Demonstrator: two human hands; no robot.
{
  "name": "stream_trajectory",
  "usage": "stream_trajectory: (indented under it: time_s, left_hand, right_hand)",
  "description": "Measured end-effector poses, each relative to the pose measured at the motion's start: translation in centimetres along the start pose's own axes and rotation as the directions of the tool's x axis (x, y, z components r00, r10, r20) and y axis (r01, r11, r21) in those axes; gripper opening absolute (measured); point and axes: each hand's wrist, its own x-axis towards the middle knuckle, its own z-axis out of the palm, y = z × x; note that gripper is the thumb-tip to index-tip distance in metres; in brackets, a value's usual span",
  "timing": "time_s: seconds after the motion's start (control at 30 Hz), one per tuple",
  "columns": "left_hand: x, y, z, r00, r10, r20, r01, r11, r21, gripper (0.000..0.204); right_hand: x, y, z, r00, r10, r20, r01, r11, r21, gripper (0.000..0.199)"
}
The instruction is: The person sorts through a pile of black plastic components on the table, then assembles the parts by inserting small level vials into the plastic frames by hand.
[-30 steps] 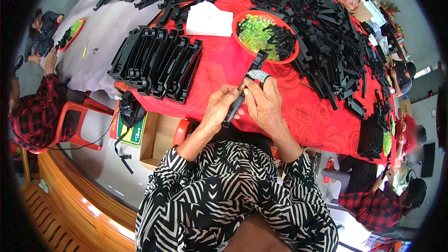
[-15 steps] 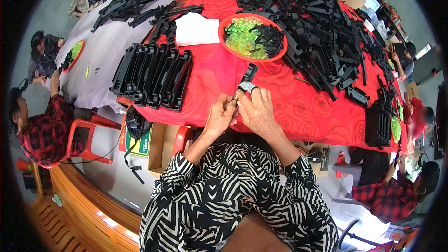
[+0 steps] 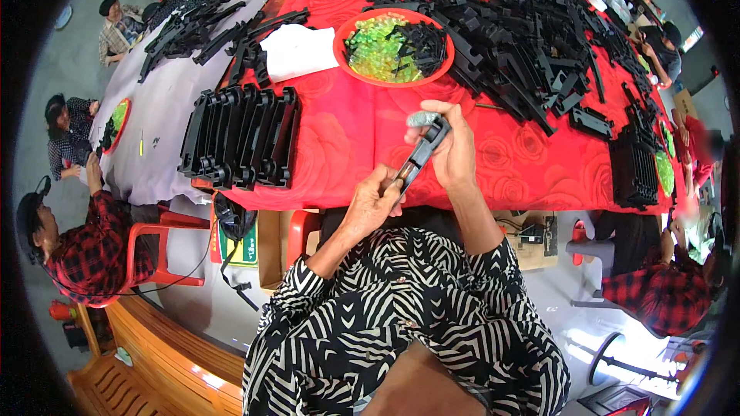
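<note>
A long, narrow black plastic part (image 3: 421, 159) slants between my two hands, above the near edge of the red-covered table. My left hand (image 3: 375, 196) pinches its lower end between thumb and fingers. Around its upper end my right hand (image 3: 456, 146) is curled, the thumb raised alongside; a grey wrap covers one of that hand's fingers. Just beyond, a red bowl (image 3: 393, 84) holds yellow-green translucent bits and small black pieces. To the left, several similar black parts (image 3: 240, 139) stand side by side in a row.
A large heap of black parts (image 3: 509, 38) spreads over the table's far right. White paper (image 3: 297, 52) lies left of the bowl. A neat black stack (image 3: 636, 173) stands at the right edge. People sit on both sides; a red stool (image 3: 166, 250) is at left.
My right hand has moved up and to the right, onto the part's upper end. The part now leans more to the right and shows more of its length. The view has shifted slightly.
</note>
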Motion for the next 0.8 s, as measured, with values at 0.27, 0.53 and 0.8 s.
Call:
stream_trajectory:
  time_s: [0.27, 0.53, 0.8]
  left_hand:
    - [0.0, 0.2, 0.5, 0.992, -0.119, 0.042, 0.118, 0.993, 0.032, 0.011]
    - [0.2, -0.7, 0.4, 0.993, -0.087, -0.078, 0.086, 0.996, -0.014, 0.024]
    - [0.1, -1.4, 0.5, 0.991, -0.042, -0.127, 0.048, 0.998, 0.038, 0.024]
  right_hand:
    - [-0.8, 1.2, 0.1, 0.964, 0.067, -0.257, -0.058, 0.997, 0.041, 0.038]
    - [-1.2, 1.7, 1.1, 0.960, 0.077, -0.268, -0.072, 0.997, 0.030, 0.029]
    - [-1.8, 2.7, 0.8, 0.967, 0.027, -0.253, -0.035, 0.999, -0.027, 0.025]
